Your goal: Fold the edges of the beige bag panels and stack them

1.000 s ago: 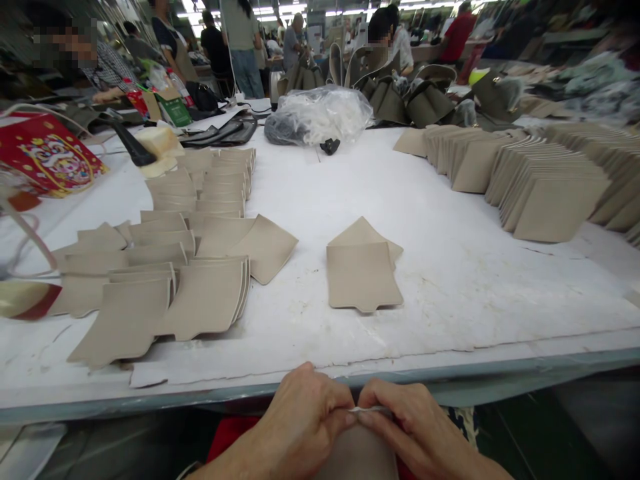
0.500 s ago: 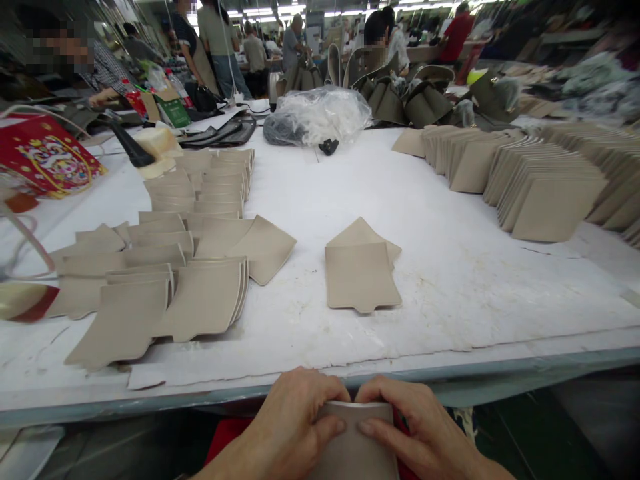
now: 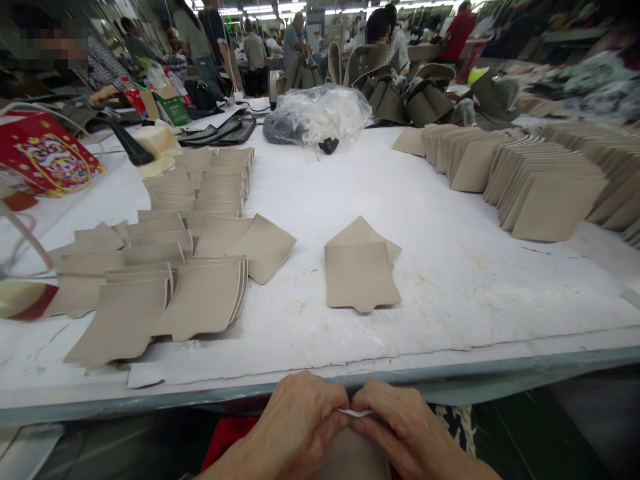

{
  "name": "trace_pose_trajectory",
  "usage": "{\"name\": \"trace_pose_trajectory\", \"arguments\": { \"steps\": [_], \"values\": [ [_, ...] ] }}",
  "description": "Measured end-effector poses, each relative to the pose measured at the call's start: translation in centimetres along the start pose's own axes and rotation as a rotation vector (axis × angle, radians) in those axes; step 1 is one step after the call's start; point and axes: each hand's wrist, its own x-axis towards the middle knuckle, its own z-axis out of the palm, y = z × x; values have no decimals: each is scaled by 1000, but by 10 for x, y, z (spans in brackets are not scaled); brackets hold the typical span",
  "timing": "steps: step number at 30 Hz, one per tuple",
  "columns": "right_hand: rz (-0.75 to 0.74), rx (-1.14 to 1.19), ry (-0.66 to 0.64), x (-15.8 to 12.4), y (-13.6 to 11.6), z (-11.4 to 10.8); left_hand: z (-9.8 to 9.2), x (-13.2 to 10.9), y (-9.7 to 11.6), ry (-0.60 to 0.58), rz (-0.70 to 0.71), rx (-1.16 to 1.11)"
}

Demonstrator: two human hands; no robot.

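Observation:
Below the table's front edge, both hands pinch the top edge of a beige leather-like panel (image 3: 353, 457). My left hand (image 3: 305, 417) grips it left of the middle and my right hand (image 3: 393, 420) right of it, thumbs on the near face and fingers over the far side. A short stretch of pale edge shows between them, slightly bowed. The panel's lower part runs out of view. Straight ahead on the table lie two similar beige pieces (image 3: 363, 277), one overlapping the other; the front one has a small tab at its near edge.
Overlapping beige panels (image 3: 200, 293) spread over the table's left side. Rows of stacked panels (image 3: 555, 207) lean at the right. Further back are a clear plastic bag (image 3: 325, 113), dark green bag parts (image 3: 425, 100), a red printed bag (image 3: 47, 157) and a black-handled brush (image 3: 130, 143). Several people work behind.
My thumbs have moved up to the panel's top edge, and that edge now bends between my hands. Both hands stay at nearly the same place. The pieces on the table lie as before.

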Motion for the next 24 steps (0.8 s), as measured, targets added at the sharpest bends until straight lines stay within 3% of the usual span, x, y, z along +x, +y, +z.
{"name": "trace_pose_trajectory", "arguments": {
  "steps": [4, 7, 16, 24],
  "values": [
    [2, -32, -37, -1, -1, 0, -2, -1, 4, -62, -48, 35],
    [29, 12, -58, -2, 0, 1, -1, -2, 4, -33, -58, 21],
    [104, 102, -60, -7, 3, 2, 5, 0, 1, -32, 18, -34],
    [161, 89, -87, -9, 5, -4, -9, -3, 6, -100, -80, -161]
  ]
}}
